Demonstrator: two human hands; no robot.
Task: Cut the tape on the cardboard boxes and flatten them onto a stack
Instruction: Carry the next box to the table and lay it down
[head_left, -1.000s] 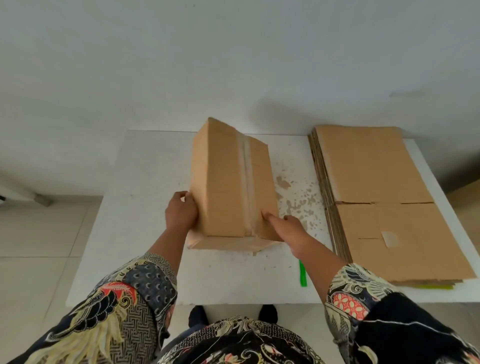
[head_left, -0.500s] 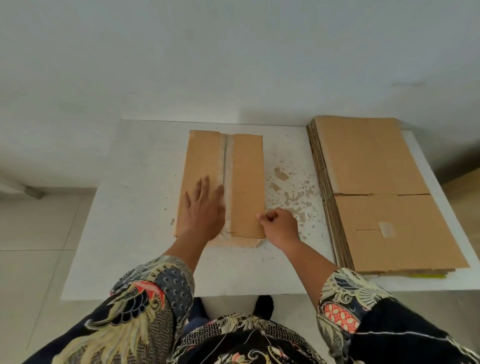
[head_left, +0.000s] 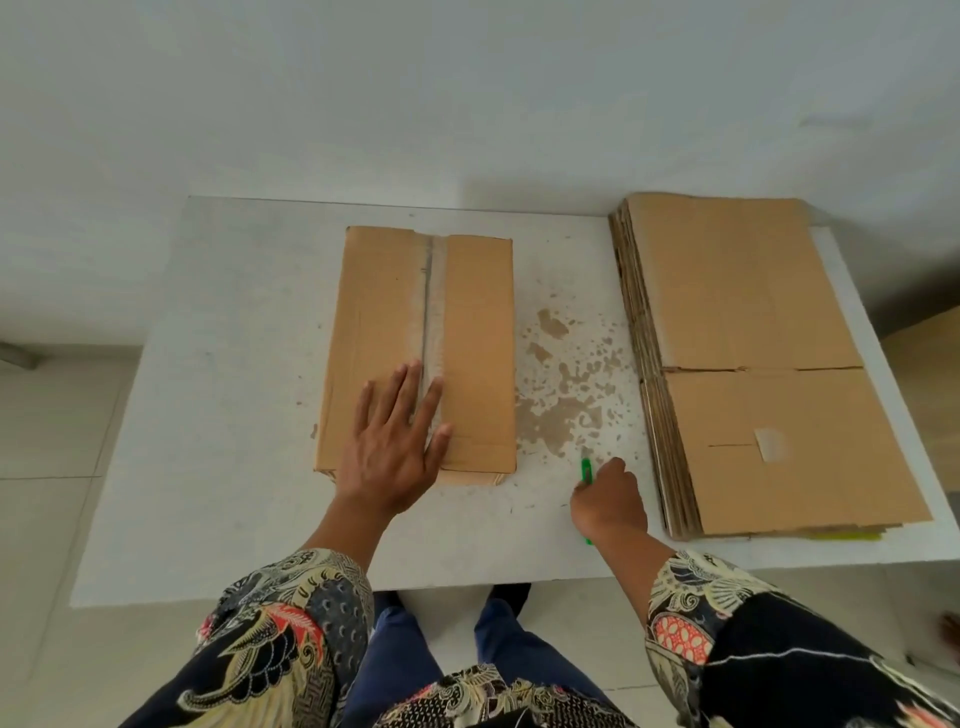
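A closed cardboard box (head_left: 395, 312) lies on the white table (head_left: 234, 467), with a strip of tape (head_left: 434, 301) running down the seam of its top flaps. My left hand (head_left: 395, 441) presses flat on the near end of the box, fingers spread. To the right, my right hand (head_left: 608, 501) grips a green utility knife (head_left: 586, 470) lying on the table; its tip points away from me. A stack of flattened boxes (head_left: 753, 364) lies at the table's right side.
Brown patches of worn surface (head_left: 566, 384) mark the table between box and stack. A yellow-green edge (head_left: 847, 535) shows under the stack's near end. The table's near edge is close to my legs. A white wall stands behind the table.
The box was laid down flat from its tilted position. My left hand went from its side to pressing on top. My right hand left the box and moved right to the green knife.
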